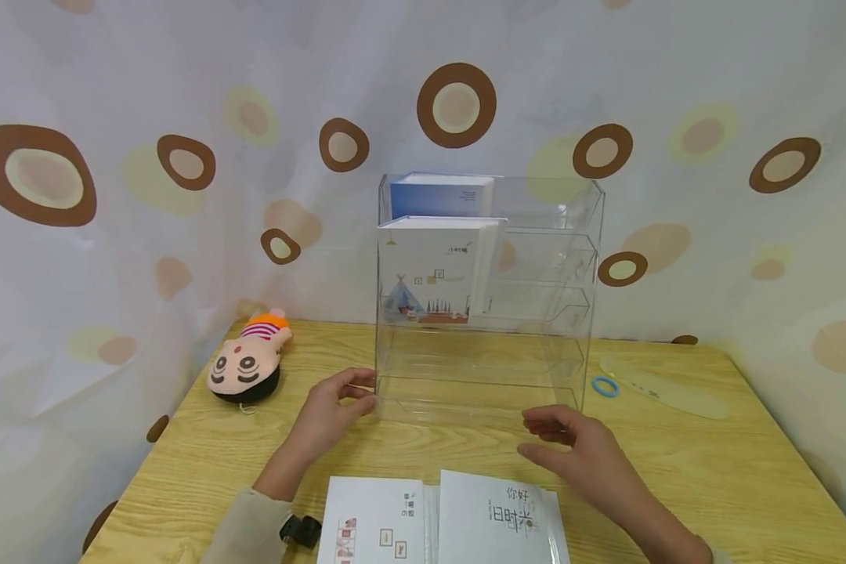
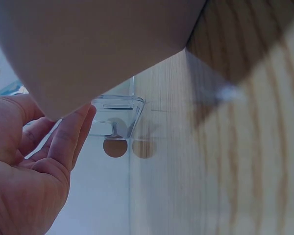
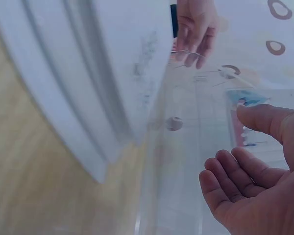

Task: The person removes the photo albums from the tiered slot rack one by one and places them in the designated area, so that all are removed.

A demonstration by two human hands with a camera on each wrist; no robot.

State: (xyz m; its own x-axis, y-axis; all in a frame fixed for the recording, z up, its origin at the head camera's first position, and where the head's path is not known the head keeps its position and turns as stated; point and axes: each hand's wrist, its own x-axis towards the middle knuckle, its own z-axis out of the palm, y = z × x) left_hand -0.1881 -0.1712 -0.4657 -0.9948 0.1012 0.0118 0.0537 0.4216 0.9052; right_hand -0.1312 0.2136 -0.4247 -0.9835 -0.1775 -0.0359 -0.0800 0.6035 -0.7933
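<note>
A clear plastic tiered rack (image 1: 479, 360) stands on the wooden table. My left hand (image 1: 330, 411) is at its lower left side, thumb and fingertips right at the edge, fingers loosely bent. Just in front of the rack's lower right corner is my right hand (image 1: 574, 446), thumb apart from its relaxed fingers and nothing between them. A white book with a tent picture (image 1: 430, 266) leans in the rack's left part, a blue-covered book (image 1: 437, 200) behind it. Nearer me lie white books, one with small red pictures (image 1: 374, 517) and one with large dark lettering (image 1: 493, 521).
At the table's back left lies a plush doll (image 1: 243, 364). Right of the rack are a blue ring (image 1: 605, 386) and a pale, flat translucent piece (image 1: 666, 392). A white curtain with brown ovals (image 1: 458, 106) hangs behind the table and along its sides.
</note>
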